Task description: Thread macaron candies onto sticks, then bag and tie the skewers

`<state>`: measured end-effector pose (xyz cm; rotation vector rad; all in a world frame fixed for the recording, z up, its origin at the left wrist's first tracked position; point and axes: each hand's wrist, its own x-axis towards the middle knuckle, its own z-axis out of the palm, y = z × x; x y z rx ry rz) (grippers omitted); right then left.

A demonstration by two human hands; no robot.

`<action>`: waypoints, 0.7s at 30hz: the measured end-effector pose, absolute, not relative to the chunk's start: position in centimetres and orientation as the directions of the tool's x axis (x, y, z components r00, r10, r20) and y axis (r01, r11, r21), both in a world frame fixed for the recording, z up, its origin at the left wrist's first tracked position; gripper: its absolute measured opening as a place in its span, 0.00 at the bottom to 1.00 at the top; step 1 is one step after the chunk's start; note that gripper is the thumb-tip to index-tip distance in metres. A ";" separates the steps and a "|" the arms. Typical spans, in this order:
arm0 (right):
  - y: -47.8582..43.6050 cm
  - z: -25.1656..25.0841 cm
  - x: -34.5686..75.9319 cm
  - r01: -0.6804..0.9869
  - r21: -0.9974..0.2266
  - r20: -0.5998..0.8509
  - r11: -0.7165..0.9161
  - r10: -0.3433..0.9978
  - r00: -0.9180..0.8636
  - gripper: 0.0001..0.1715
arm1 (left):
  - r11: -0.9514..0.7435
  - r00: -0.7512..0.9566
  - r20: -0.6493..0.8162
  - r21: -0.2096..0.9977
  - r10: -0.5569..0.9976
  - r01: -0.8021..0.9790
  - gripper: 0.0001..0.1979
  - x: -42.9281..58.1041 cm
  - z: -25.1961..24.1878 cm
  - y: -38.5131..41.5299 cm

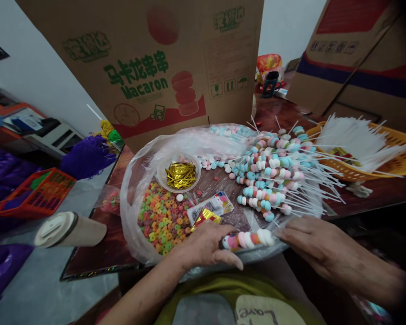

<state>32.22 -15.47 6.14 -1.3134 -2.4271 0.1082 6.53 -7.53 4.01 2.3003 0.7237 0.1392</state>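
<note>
A candy skewer of pink, white and orange pieces lies level between my two hands, low in the head view. My left hand is at its left end, fingers curled round the tip and thumb held lower. At the right end my right hand has its fingers pressed together where the stick is hidden. A gold packet touches or lies just behind my left hand. Beyond it is a printed packet. Finished-looking candy skewers are piled behind, white sticks pointing right.
A plastic sheet holds ring candies and a tub of gold ties. A lidded cup stands at the left table edge. White sticks fill an orange basket. A large carton blocks the back.
</note>
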 end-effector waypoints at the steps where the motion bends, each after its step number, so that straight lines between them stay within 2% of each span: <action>1: -15.2 5.9 32.0 0.770 -0.245 0.256 0.590 0.805 -0.535 0.14 | -0.511 0.832 -0.174 0.718 0.526 0.473 0.26 6.9 3.8 -7.8; 3: -14.5 5.4 31.3 0.717 -0.234 0.177 0.657 0.753 -0.633 0.14 | -0.284 0.808 -0.311 0.823 0.501 0.493 0.23 7.9 3.0 -8.3; 5: -13.6 5.1 30.5 0.692 -0.245 0.132 0.679 0.730 -0.670 0.12 | -0.008 0.787 -0.426 0.877 0.446 0.480 0.23 8.9 2.2 -8.7; 7: -12.7 4.9 29.9 0.659 -0.281 0.103 0.698 0.704 -0.702 0.10 | 0.208 0.792 -0.491 0.871 0.362 0.445 0.27 9.8 1.7 -8.7; 9: -11.9 4.7 29.7 0.632 -0.323 0.085 0.704 0.687 -0.722 0.10 | 0.305 0.804 -0.493 0.863 0.332 0.403 0.35 10.1 2.0 -8.2; 11: -11.6 4.6 30.1 0.625 -0.376 0.068 0.685 0.692 -0.718 0.13 | 0.248 0.780 -0.453 0.891 0.431 0.381 0.42 9.6 3.3 -7.6; 13: -11.7 4.4 30.7 0.626 -0.435 0.077 0.648 0.719 -0.691 0.15 | 0.025 0.711 -0.383 0.889 0.590 0.457 0.45 8.4 5.1 -7.0; 15: -11.9 4.2 31.3 0.619 -0.486 0.118 0.617 0.748 -0.653 0.15 | -0.289 0.660 -0.306 0.718 0.686 0.633 0.40 7.1 6.5 -6.9; 16: -11.9 4.0 31.5 0.614 -0.499 0.140 0.612 0.756 -0.639 0.15 | -0.353 0.639 -0.307 0.629 0.705 0.692 0.35 6.4 6.8 -7.0; 17: -11.9 3.9 31.6 0.610 -0.500 0.157 0.614 0.758 -0.633 0.15 | -0.366 0.626 -0.332 0.586 0.705 0.723 0.29 5.9 6.8 -7.2; 18: -11.9 3.9 31.6 0.604 -0.487 0.179 0.631 0.749 -0.638 0.15 | -0.327 0.621 -0.382 0.601 0.684 0.729 0.23 5.5 6.5 -7.4; 21: -11.6 4.3 31.4 0.618 -0.316 0.271 0.720 0.693 -0.668 0.17 | 0.014 0.682 -0.572 0.770 0.455 0.638 0.16 5.1 5.0 -7.5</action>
